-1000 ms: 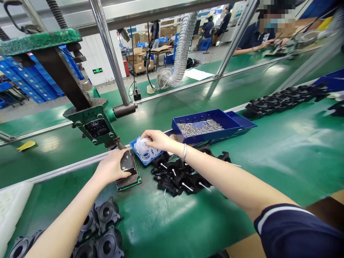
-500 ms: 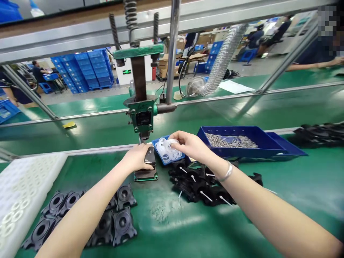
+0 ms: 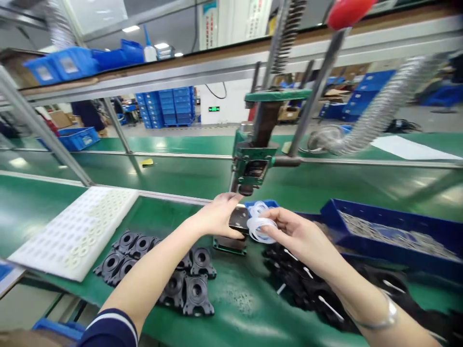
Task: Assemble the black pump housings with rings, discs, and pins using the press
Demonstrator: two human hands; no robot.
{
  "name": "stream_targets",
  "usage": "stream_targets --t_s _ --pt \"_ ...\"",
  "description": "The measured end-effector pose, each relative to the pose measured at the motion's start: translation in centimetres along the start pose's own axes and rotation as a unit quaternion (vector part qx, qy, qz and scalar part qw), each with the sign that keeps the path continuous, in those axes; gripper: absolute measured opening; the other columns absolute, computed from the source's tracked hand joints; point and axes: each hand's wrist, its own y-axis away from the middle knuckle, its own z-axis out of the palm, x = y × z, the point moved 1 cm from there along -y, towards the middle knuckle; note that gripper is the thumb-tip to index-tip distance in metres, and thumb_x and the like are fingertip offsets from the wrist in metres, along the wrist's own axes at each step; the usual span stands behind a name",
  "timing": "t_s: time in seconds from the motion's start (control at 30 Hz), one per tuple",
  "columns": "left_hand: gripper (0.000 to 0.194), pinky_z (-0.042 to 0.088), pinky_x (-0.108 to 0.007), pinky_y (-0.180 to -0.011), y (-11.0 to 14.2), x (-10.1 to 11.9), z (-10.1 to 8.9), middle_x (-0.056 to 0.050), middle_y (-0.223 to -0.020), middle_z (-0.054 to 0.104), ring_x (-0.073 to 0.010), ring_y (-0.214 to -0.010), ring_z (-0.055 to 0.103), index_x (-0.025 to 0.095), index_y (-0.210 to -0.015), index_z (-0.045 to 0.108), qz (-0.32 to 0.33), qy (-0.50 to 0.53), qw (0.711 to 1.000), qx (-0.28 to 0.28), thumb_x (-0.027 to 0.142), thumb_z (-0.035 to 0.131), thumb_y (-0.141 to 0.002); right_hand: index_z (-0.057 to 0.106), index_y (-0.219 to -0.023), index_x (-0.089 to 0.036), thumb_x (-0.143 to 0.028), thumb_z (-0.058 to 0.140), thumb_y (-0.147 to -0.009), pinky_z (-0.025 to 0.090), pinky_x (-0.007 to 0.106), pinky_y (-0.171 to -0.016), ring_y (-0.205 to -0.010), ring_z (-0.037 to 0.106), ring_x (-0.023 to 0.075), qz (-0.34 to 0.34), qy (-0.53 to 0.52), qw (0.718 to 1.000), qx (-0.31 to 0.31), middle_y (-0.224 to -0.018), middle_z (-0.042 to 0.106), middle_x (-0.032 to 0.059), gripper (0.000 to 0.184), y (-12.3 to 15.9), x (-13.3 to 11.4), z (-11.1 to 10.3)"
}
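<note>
My left hand (image 3: 216,218) is wrapped around a black block (image 3: 238,217) at the base of the green hand press (image 3: 253,166), thumb on the near side and fingers behind it. A bunch of thin white plastic rings (image 3: 256,230) is pinched between the thumb and fingers of my right hand (image 3: 294,236), just right of the block. Behind them, a small blue tray (image 3: 274,203) holds more white rings and is partly hidden. The press ram stands above the block.
Black square housings (image 3: 197,291) lie at the front left. Dark parts with pale pins (image 3: 304,284) are piled at right, below a blue bin (image 3: 349,242) of metal pins. A white foam tray (image 3: 104,205) carries ring-shaped pieces. A metal shelf beam (image 3: 162,79) crosses overhead.
My right hand has lifted a bunch of white rings from the blue tray and brought it beside the block. My left hand stays on the block. The view has swung left.
</note>
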Motion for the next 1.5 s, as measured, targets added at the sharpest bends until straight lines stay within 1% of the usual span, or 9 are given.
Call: stream_targets --t_s 0.2,0.33,0.47,0.67,0.8,0.97,1.27,1.37,1.5 --pt "0.100 0.055 -0.045 -0.097 8.7 0.9 0.9 -0.018 -0.154 0.042 -0.0331 -0.134 0.053 0.025 -0.156 0.027 -0.076 0.323 0.941 0.069 0.035 0.082 -0.073 0.066 -0.099 -0.024 -0.042 0.064 -0.085 0.055 0.039 -0.080 -0.086 0.069 0.0254 -0.039 -0.021 0.995 -0.087 -0.096 0.073 0.0074 0.023 -1.0 -1.4 7.3" --pt "0.039 0.054 -0.038 -0.091 13.0 -0.4 2.8 -0.006 -0.115 0.069 -0.0227 -0.103 0.066 0.022 -0.121 0.059 -0.204 0.289 0.917 0.184 0.017 0.060 -0.082 0.064 -0.099 -0.023 -0.036 0.062 -0.087 0.053 0.038 -0.083 -0.088 0.067 0.0228 -0.068 -0.040 0.984 -0.157 -0.098 0.071 0.0060 0.018 -1.8 -3.4 13.3" --pt "0.032 0.050 -0.040 -0.094 17.0 -1.0 2.2 -0.005 -0.107 0.068 -0.0225 -0.101 0.062 0.020 -0.109 0.059 -0.267 0.249 0.900 0.238 0.009 0.048 -0.081 0.060 -0.112 -0.023 -0.039 0.068 -0.087 0.052 0.036 -0.089 -0.097 0.064 0.0213 -0.089 -0.105 0.964 -0.228 -0.108 0.068 0.0061 0.031 -2.1 -4.4 17.1" --pt "0.034 0.049 -0.037 -0.095 21.9 -1.3 1.4 -0.005 -0.111 0.067 -0.0199 -0.104 0.063 0.021 -0.114 0.057 -0.315 0.182 0.889 0.276 0.009 0.039 -0.088 0.065 -0.104 -0.021 -0.053 0.062 -0.091 0.050 0.031 -0.077 -0.086 0.061 0.0186 -0.005 -0.162 0.956 -0.246 -0.095 0.067 0.0042 0.035 -2.4 -4.2 20.0" --pt "0.029 0.051 -0.034 -0.089 23.4 -1.6 1.7 -0.005 -0.105 0.067 -0.0194 -0.098 0.064 0.021 -0.113 0.056 -0.306 0.147 0.891 0.302 0.010 0.043 -0.089 0.067 -0.087 -0.019 -0.058 0.072 -0.082 0.044 0.027 -0.063 -0.063 0.053 0.0129 0.071 -0.238 0.894 -0.374 -0.070 0.060 -0.0017 0.040 -2.4 -5.1 21.9" --pt "0.008 0.050 -0.032 -0.077 24.8 -1.9 1.5 -0.003 -0.089 0.066 -0.0189 -0.083 0.063 0.022 -0.098 0.062 -0.272 0.102 0.899 0.329 0.024 0.057 -0.093 0.063 -0.073 -0.018 -0.051 0.089 -0.065 0.038 0.025 -0.058 -0.058 0.049 0.0105 0.117 -0.272 0.869 -0.397 -0.065 0.057 -0.0043 0.042 -2.5 -6.3 23.5" --pt "0.034 0.055 -0.033 -0.083 29.8 -1.4 2.9 -0.004 -0.096 0.078 -0.0198 -0.091 0.071 0.025 -0.124 0.066 -0.217 0.121 0.902 0.352 0.015 0.053 -0.095 0.063 -0.072 -0.016 -0.048 0.081 -0.078 0.036 0.025 -0.062 -0.060 0.048 0.0102 0.126 -0.283 0.843 -0.439 -0.062 0.058 -0.0028 0.037 -3.1 -5.6 25.8" --pt "0.024 0.057 -0.031 -0.079 30.7 -1.2 3.7 -0.003 -0.089 0.078 -0.0192 -0.086 0.073 0.025 -0.113 0.072 -0.269 0.214 0.856 0.387 0.019 0.059 -0.094 0.064 -0.072 -0.015 -0.051 0.083 -0.075 0.036 0.025 -0.059 -0.059 0.048 0.0103 0.109 -0.246 0.848 -0.457 -0.062 0.057 -0.0025 0.041 -3.4 -6.2 27.1" --pt "0.014 0.061 -0.031 -0.069 31.0 -1.4 4.5 -0.003 -0.082 0.074 -0.0192 -0.072 0.074 0.020 -0.098 0.071 -0.324 0.422 0.719 0.449 0.029 0.071 -0.088 0.063 -0.073 -0.014 -0.054 0.081 -0.076 0.038 0.026 -0.060 -0.060 0.050 0.0109 0.087 -0.235 0.856 -0.453 -0.065 0.058 -0.0016 0.043 -3.7 -7.1 28.6"
